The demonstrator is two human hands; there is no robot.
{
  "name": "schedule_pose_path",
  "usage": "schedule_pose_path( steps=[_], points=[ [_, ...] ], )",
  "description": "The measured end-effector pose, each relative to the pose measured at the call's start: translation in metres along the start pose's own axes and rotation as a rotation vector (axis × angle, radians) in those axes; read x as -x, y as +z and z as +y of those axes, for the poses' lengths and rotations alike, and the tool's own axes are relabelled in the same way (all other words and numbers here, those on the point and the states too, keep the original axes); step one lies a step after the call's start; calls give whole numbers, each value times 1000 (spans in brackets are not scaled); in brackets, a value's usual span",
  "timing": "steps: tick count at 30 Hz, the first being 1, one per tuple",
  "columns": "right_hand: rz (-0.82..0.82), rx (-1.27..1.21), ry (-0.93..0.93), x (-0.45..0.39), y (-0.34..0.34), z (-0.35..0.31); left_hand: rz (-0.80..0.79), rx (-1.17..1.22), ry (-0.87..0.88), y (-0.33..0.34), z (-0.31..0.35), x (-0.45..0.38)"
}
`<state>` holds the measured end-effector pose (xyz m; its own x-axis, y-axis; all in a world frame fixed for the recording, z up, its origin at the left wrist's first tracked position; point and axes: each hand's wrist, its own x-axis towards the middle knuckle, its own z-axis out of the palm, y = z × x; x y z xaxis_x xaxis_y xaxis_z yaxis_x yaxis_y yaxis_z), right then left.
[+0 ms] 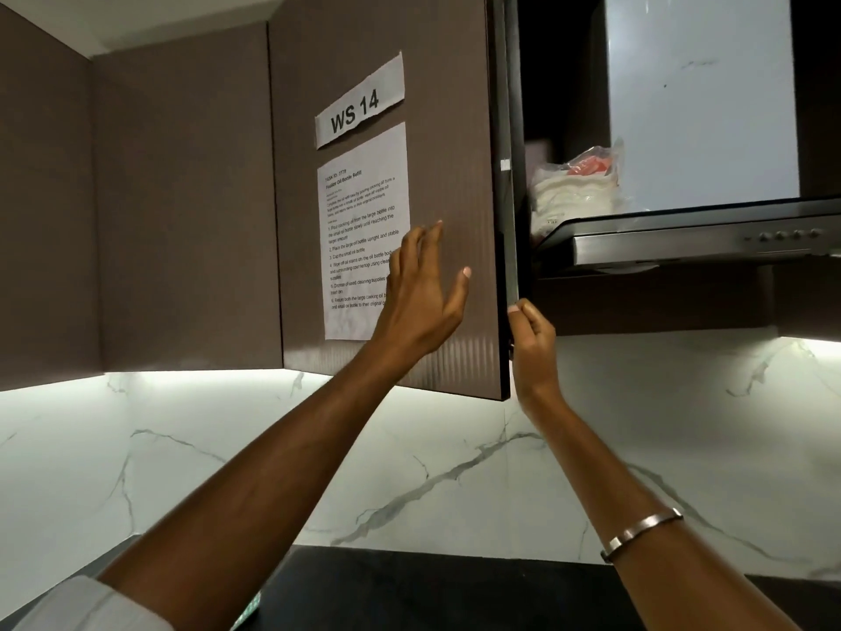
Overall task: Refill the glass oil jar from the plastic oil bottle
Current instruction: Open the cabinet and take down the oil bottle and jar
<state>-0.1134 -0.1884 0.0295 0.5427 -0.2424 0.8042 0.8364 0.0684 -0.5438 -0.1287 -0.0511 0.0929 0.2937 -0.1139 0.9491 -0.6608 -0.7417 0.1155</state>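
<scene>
Neither the glass oil jar nor the plastic oil bottle is in view. Both my arms reach up to a brown wall cabinet door [459,129]. My left hand [421,293] lies with straight fingers against the door's front, over the lower right corner of a taped instruction sheet [359,230]. My right hand [532,343] grips the door's right edge near its bottom, fingers curled behind it. The door stands slightly ajar.
A "WS 14" label [359,102] is taped above the sheet. Right of the door, plastic bags [578,184] sit beside a steel range hood [691,239]. A white marble backsplash [409,471] runs below, with a dark countertop [432,589] at the bottom.
</scene>
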Motion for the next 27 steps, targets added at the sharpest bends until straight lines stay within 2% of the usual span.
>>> schedule_pose_path(
  steps=[5, 10, 16, 22, 27],
  points=[
    [-144, -140, -35, 24, 37, -32, 118, 138, 13, -50, 15, -12],
    [-368, -251, -86, 49, 83, -51, 269, 201, -3, -111, 23, -15],
    [-490, -344, -120, 68, 137, -59, 256, 16, -98, -172, 9, -6],
    [-584, -175, -177, 75, 165, -50, 297, -190, -226, -212, 2, 2],
    [-566, -13, -211, 66, 156, -29, 464, -392, -300, -230, -11, 9]
  ],
)
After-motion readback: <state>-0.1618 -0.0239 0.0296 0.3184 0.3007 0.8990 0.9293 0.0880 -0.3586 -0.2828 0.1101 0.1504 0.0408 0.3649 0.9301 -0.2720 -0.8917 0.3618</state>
